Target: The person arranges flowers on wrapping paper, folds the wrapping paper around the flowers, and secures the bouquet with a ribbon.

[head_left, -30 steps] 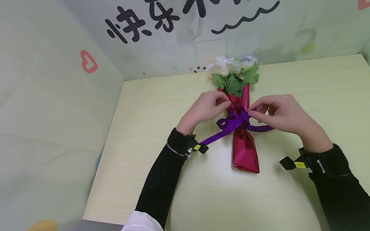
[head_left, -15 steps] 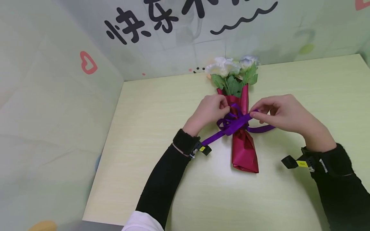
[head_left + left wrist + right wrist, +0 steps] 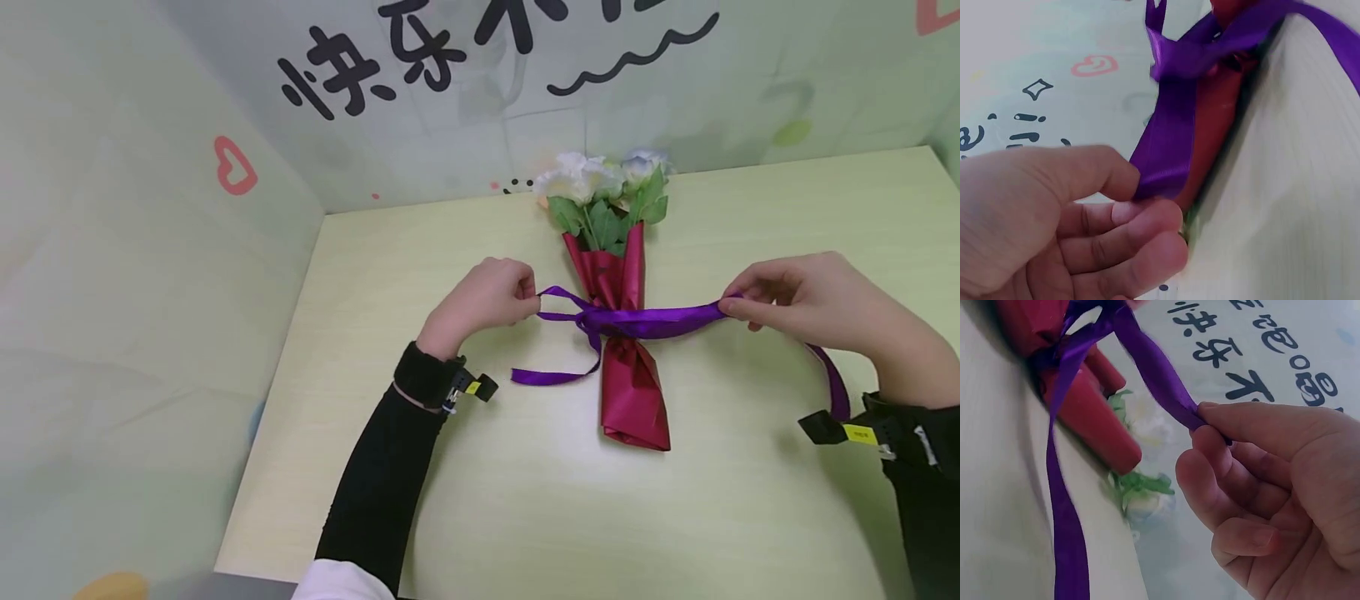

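A bouquet of pale flowers (image 3: 581, 177) in dark red wrapping paper (image 3: 633, 404) lies on the table, gathered at its middle by a purple ribbon (image 3: 645, 322). On the left, my left hand (image 3: 483, 300) pinches a loop of the ribbon between thumb and fingers; the loop shows close up in the left wrist view. Out to the right, my right hand (image 3: 817, 300) pinches another stretch of ribbon, drawn out across the wrapping. One loose ribbon tail hangs below the knot on the left, another droops beneath my right hand. The knot itself is partly covered by ribbon.
The pale wooden table (image 3: 510, 508) carries the bouquet near its back edge. Behind and at the left stand light printed walls (image 3: 150, 333) with black lettering and pink hearts. Black straps with small cameras sit on both wrists.
Both hands have moved apart, the left one leftward and the right one rightward. The ribbon between them is stretched out from the bouquet's middle, and a tail now hangs free at left.
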### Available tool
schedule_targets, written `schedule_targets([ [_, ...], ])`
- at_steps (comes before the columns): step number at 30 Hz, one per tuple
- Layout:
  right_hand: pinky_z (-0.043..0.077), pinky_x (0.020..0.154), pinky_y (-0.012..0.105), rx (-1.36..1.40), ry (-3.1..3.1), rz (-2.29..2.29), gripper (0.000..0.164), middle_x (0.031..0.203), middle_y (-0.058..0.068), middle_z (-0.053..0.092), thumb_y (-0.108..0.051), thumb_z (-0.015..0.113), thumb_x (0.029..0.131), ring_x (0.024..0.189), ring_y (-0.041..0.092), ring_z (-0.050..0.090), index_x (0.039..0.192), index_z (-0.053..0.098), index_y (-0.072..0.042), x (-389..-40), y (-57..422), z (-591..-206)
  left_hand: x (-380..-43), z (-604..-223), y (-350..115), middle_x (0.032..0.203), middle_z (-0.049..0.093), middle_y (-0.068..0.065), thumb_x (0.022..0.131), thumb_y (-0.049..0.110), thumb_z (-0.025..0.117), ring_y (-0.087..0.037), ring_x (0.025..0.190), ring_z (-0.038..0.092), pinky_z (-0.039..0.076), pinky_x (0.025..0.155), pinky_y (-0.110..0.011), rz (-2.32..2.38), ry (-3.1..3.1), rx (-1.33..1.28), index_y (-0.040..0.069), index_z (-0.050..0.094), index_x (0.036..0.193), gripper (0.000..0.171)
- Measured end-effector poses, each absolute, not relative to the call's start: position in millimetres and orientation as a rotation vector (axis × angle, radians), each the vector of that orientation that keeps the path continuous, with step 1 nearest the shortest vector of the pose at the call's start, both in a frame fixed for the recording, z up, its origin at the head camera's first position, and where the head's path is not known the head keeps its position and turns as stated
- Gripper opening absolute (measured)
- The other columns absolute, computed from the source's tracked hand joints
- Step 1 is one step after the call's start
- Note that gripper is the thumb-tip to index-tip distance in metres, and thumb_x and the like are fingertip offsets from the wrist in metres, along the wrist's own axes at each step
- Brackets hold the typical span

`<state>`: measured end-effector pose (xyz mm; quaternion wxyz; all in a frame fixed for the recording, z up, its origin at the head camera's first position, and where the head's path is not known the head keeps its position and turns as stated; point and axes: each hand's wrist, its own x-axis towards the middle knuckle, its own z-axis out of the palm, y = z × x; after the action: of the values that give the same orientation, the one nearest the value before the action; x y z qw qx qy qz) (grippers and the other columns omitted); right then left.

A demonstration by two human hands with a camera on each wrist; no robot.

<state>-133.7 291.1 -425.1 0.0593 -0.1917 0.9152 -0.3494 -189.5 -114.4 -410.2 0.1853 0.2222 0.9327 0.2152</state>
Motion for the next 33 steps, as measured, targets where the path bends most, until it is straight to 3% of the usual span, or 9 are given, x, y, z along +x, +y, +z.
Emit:
schedule_targets([
  [5, 0.042, 0.056, 0.025, -0.555, 2.794, -0.954, 0.004, 0.071, -0.012, 0.069, -0.014, 0.085, 0.097, 0.062, 0.009, 0.057, 0.098, 0.081, -0.015, -130, 306, -430, -188, -413, -133, 0.068, 0.064, -0.002, 0.101, 0.015, 0.067, -0.019, 0.061, 0.068, 0.049, 0.065, -0.034, 0.617, 2.583, 0.574, 0.011, 0.066, 0.087, 0.015],
  [10, 0.045, 0.056, 0.025, -0.564, 2.796, -0.927, 0.002, 0.075, -0.012, 0.072, -0.014, 0.083, 0.099, 0.065, 0.006, 0.062, 0.099, 0.081, -0.013, -128, 315, -434, -187, -415, -148, 0.069, 0.066, -0.004, 0.102, 0.015, 0.068, -0.021, 0.061, 0.067, 0.051, 0.066, -0.036, 0.595, 2.57, 0.532, 0.01, 0.066, 0.089, 0.014],
  [19, 0.043, 0.054, 0.028, -0.519, 2.728, -0.96, 0.004, 0.074, -0.009, 0.07, -0.014, 0.08, 0.102, 0.067, 0.012, 0.063, 0.098, 0.08, -0.017, -122, 325, -440, -185, -413, -168, 0.061, 0.06, -0.002, 0.104, 0.022, 0.064, -0.021, 0.058, 0.056, 0.041, 0.065, -0.036, 0.446, 2.51, 0.421, 0.01, 0.064, 0.081, 0.026],
  [21, 0.042, 0.054, 0.028, -0.515, 2.712, -0.967, 0.005, 0.074, -0.008, 0.07, -0.014, 0.08, 0.102, 0.067, 0.013, 0.063, 0.098, 0.08, -0.018, -120, 327, -440, -185, -412, -170, 0.062, 0.061, -0.002, 0.104, 0.026, 0.065, -0.024, 0.06, 0.059, 0.043, 0.066, -0.036, 0.379, 2.483, 0.386, 0.01, 0.066, 0.081, 0.028],
  [26, 0.041, 0.055, 0.027, -0.545, 2.704, -0.997, 0.011, 0.073, -0.008, 0.07, -0.009, 0.082, 0.099, 0.066, 0.013, 0.062, 0.097, 0.079, -0.019, -117, 330, -443, -185, -414, -172, 0.073, 0.066, -0.003, 0.103, 0.029, 0.071, -0.028, 0.067, 0.069, 0.049, 0.069, -0.037, 0.267, 2.459, 0.352, 0.011, 0.07, 0.092, 0.022],
  [33, 0.042, 0.054, 0.026, -0.573, 2.695, -1.0, 0.005, 0.073, -0.01, 0.069, -0.009, 0.082, 0.099, 0.065, 0.011, 0.062, 0.098, 0.08, -0.014, -118, 322, -444, -187, -435, -160, 0.085, 0.061, -0.003, 0.103, 0.033, 0.075, -0.019, 0.078, 0.056, 0.045, 0.072, -0.034, 0.359, 2.523, 0.536, 0.013, 0.066, 0.111, 0.024],
])
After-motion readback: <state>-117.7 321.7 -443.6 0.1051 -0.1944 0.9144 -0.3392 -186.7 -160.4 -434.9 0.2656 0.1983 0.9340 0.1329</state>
